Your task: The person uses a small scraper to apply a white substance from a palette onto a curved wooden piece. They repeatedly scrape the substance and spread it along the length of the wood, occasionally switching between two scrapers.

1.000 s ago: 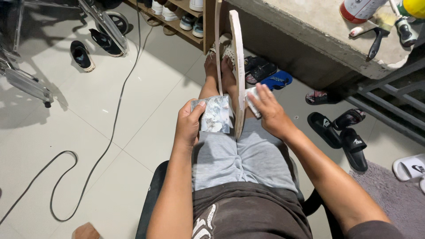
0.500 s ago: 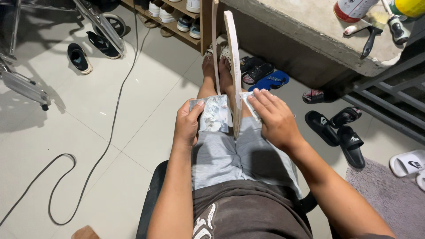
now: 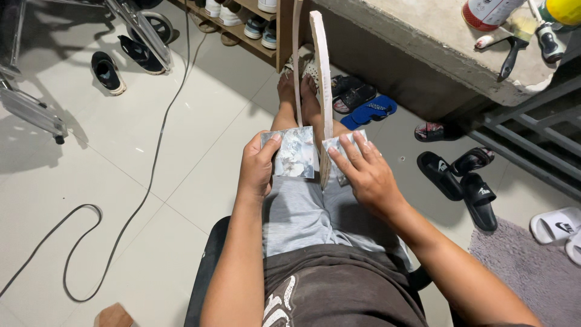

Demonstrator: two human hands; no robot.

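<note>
Head view: left hand pinches a crinkled silvery sheet on the knees, left of the upright wooden strip. Right hand presses fingers flat on the sheet's right side. Judgement: keep tension even, strip centred.

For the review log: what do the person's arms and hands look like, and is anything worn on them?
Both forearms are bare, with no sleeves in view. The left hand and right hand wear no gloves, and no rings, watch or wristband show. Fingernails are short and unpainted.
</note>
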